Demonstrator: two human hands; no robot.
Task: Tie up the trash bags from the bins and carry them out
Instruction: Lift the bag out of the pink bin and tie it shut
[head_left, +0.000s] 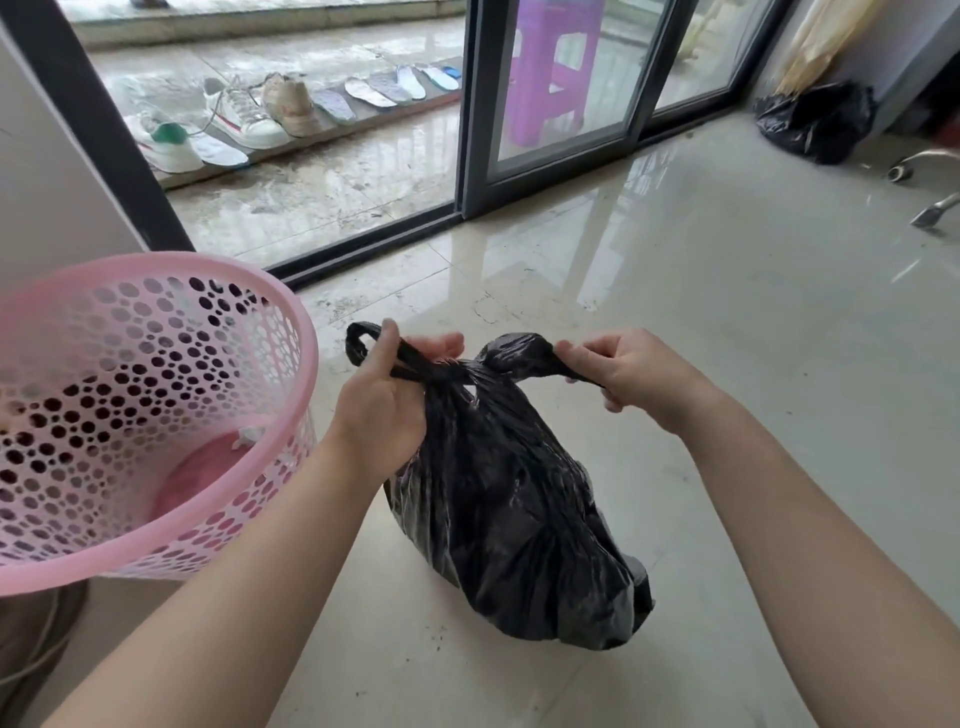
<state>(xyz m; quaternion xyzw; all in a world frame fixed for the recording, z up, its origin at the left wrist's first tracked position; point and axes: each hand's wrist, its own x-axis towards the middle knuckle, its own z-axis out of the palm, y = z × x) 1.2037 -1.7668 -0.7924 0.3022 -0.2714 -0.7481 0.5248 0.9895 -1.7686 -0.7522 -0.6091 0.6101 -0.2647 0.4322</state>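
i see a full black trash bag (514, 499) sitting on the glossy tiled floor (727, 322), just right of a pink perforated bin (156, 395) that leans at the left edge of my view. the bin looks nearly bare inside apart from a small white scrap (248, 435) near its bottom.

my left hand (387, 400) has its grip curled round the bag's left handle strip (363, 343), the loop of that strip sticking out above the fingers. my right hand (628, 374) has its grip pinching the right handle strip (524, 353), thumb and fingers pressed onto the twisted plastic. the two strips meet at a gathered bunch at the bag's neck, between the hands; i cannot tell whether a knot is fully formed there.

further off, a second black bag (818, 122) lies on the floor near the far right corner, beside a chair's metal base (930, 171). a dark-framed sliding glass door (561, 93) stands ahead, with a purple stool (553, 67) seen through the glass. outside on a ledge sit white sneakers (239, 117) and a row of insoles (384, 91).
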